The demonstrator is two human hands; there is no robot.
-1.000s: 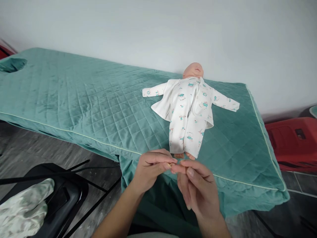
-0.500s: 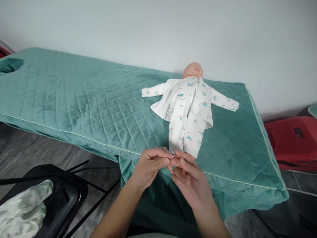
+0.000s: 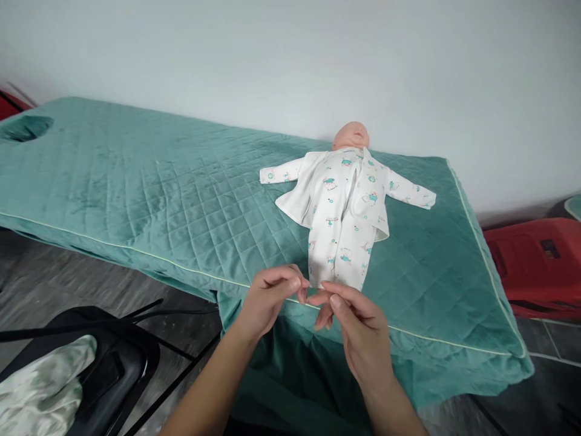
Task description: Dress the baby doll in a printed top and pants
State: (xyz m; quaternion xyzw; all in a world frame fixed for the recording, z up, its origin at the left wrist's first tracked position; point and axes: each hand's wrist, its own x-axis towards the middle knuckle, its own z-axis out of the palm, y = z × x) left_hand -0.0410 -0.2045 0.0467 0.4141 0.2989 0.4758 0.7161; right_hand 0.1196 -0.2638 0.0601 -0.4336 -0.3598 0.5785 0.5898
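My left hand point(image 3: 272, 300) is in front of the table's near edge, its thumb pressed to the curled fingers, and I see nothing between them. A small gap away, my right hand point(image 3: 363, 324) faces it with bent fingers apart from each other and no object visible in them. Just beyond both hands lies a baby doll point(image 3: 354, 134) on its back, head towards the wall. It wears a white printed jacket point(image 3: 374, 206), hanging loose at the front with both sleeves stretched sideways, and matching trousers point(image 3: 338, 254). The trouser ends are close to my fingertips.
A green quilted cover point(image 3: 204, 200) spreads over the long table, which has an opening point(image 3: 27, 128) at its far left. At lower left, a patterned cloth point(image 3: 45, 387) lies on a black chair point(image 3: 131, 363). Red plastic seats point(image 3: 540, 260) stand at the right.
My hands have drawn slightly apart; their fingertips were touching before. The right hand's fingers have spread a little. The doll and its clothes lie as before, while the view has shifted slightly.
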